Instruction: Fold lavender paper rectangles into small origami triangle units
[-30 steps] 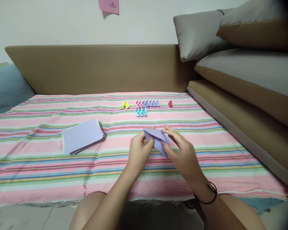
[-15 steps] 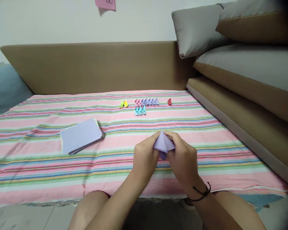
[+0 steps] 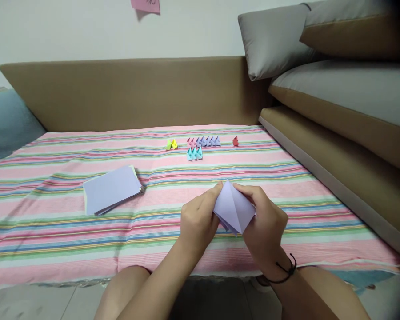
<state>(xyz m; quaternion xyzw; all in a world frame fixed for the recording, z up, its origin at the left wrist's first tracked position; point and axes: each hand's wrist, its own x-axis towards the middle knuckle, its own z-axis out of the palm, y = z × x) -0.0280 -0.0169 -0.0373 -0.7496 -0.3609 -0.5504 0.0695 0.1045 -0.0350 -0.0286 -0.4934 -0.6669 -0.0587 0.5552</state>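
A folded sheet of lilac origami paper (image 3: 235, 206) is held between my two hands above the striped cloth, its point facing away from me and a crease down its middle. My left hand (image 3: 200, 213) grips its left edge, and my right hand (image 3: 265, 218), with a black cord on the wrist, grips the right edge. Lower layers of the paper hang partly hidden beneath the top face. Several small folded paper figures stand farther back: lilac ones (image 3: 209, 141), turquoise ones (image 3: 194, 154), pink ones, two yellow-green ones (image 3: 171, 144) and a red one (image 3: 235, 141).
To the left a stack of lilac and pale paper (image 3: 113, 190) lies on the striped cloth (image 3: 70, 235). A brown backrest (image 3: 130, 93) rises behind. Grey-and-brown cushions (image 3: 346, 98) are piled along the right, and a blue cushion (image 3: 11, 120) sits at the far left.
The folded paper has turned and opened out to a wider diamond face. My right hand has shifted a little to the right, and my left hand slightly left.
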